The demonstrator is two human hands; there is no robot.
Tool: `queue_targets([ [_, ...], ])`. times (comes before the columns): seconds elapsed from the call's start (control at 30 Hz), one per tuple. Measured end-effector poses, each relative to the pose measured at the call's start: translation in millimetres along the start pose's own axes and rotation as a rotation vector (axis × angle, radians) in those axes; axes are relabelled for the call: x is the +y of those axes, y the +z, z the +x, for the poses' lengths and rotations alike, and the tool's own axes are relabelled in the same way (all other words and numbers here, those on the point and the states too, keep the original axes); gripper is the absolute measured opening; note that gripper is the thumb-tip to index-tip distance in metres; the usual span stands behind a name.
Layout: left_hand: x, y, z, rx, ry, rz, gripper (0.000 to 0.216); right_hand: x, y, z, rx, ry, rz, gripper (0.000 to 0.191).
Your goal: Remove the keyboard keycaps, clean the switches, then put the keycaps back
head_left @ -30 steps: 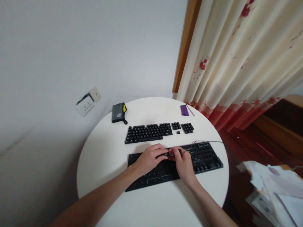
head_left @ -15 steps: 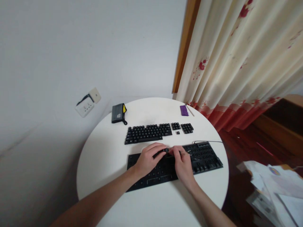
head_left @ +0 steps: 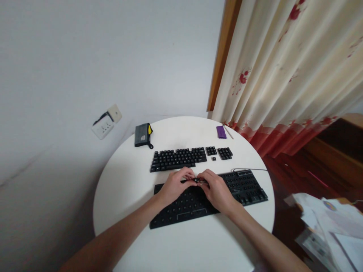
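A black keyboard base (head_left: 184,206) with its caps off lies across the round white table (head_left: 127,185). Both my hands rest over its upper middle. My left hand (head_left: 174,186) and my right hand (head_left: 216,190) meet fingertip to fingertip, pinching a small dark part that I cannot name. Behind them the removed black keycaps (head_left: 178,158) lie laid out in keyboard order, with two smaller blocks (head_left: 221,152) and a single cap (head_left: 213,159) to the right.
A grey pouch with yellow trim (head_left: 142,134) sits at the table's back left. A purple item (head_left: 221,132) and a thin stick lie at the back right. The keyboard's cable (head_left: 249,169) runs right. Curtain, dark floor and loose papers (head_left: 326,223) are to the right.
My hands have drawn closer together and shifted slightly towards the keyboard's top edge. The dark piece that showed between my fingers is now almost hidden by them.
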State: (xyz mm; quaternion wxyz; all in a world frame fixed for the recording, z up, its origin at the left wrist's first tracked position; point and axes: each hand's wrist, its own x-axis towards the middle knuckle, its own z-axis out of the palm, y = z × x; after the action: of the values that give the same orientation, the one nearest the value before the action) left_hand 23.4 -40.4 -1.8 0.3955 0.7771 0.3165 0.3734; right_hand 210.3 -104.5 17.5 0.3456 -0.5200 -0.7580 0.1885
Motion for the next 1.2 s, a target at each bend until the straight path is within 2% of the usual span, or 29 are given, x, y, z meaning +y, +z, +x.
queue_targets([
  [0.07,2,-4,2,0.013,-0.002,-0.011,0.023,6,-2,8,-0.022,0.009,-0.051,0.016],
  [0.13,4,-9,5,0.092,-0.003,-0.003,0.027,16,-5,20,-0.018,0.056,-0.126,0.011],
  [0.23,2,-18,8,0.258,0.014,0.056,0.022,35,-8,40,-0.036,0.191,-0.279,0.005],
  [0.33,-5,-27,11,0.315,0.019,0.168,0.021,51,-7,56,-0.106,0.288,-0.386,0.005],
  [0.5,-15,-34,16,0.207,-0.01,0.395,0.026,56,3,64,-0.14,0.325,-0.427,0.006],
  [0.73,-15,-31,16,-0.012,-0.106,0.526,0.032,53,8,62,-0.124,0.445,-0.462,0.011],
  [0.9,-19,-29,14,-0.041,-0.12,0.589,0.031,52,13,67,-0.129,0.492,-0.471,0.012],
  [1.2,-24,-30,14,-0.043,-0.088,0.606,0.03,47,15,70,-0.124,0.473,-0.441,0.01],
])
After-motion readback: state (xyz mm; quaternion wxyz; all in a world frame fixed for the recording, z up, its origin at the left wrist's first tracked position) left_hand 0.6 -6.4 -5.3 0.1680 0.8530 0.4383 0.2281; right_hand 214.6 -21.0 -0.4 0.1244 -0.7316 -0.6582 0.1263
